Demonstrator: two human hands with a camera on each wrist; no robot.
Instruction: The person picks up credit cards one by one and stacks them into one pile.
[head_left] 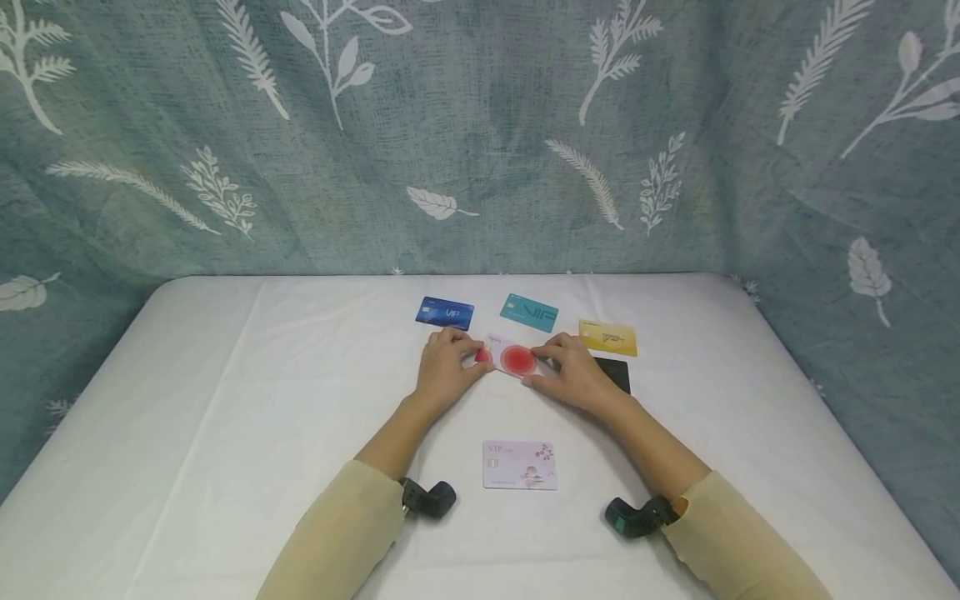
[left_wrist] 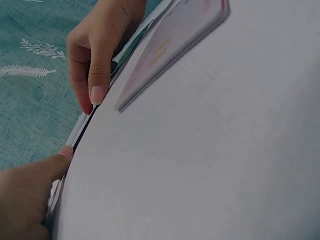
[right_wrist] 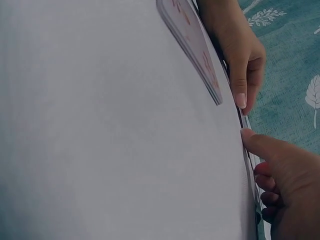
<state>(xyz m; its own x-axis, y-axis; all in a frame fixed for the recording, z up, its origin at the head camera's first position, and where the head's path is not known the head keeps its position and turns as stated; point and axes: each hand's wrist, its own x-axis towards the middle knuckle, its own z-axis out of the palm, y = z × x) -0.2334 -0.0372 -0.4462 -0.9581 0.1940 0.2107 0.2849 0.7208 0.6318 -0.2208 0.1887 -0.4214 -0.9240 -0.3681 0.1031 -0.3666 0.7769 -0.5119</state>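
A pale card with red circles (head_left: 517, 361) lies tilted between the two hands, beyond the middle of the table. My left hand (head_left: 448, 367) pinches its left end, with the thumb at the near edge and fingers at the far side. At its right end my right hand (head_left: 573, 373) holds it the same way. Nearer to me, a pink VIP card (head_left: 520, 465) lies flat with blossoms and a gold chip; its edge looks layered in the left wrist view (left_wrist: 172, 45). In the right wrist view, the right thumb (right_wrist: 260, 142) sits close to the left fingertips.
A blue VIP card (head_left: 445, 313), a teal VIP card (head_left: 529, 312) and a yellow card (head_left: 607, 338) lie in an arc behind the hands. A black card (head_left: 615, 372) is partly covered by the right hand. White cloth (head_left: 187, 467) covers the table; a leaf-patterned curtain (head_left: 495, 150) hangs behind.
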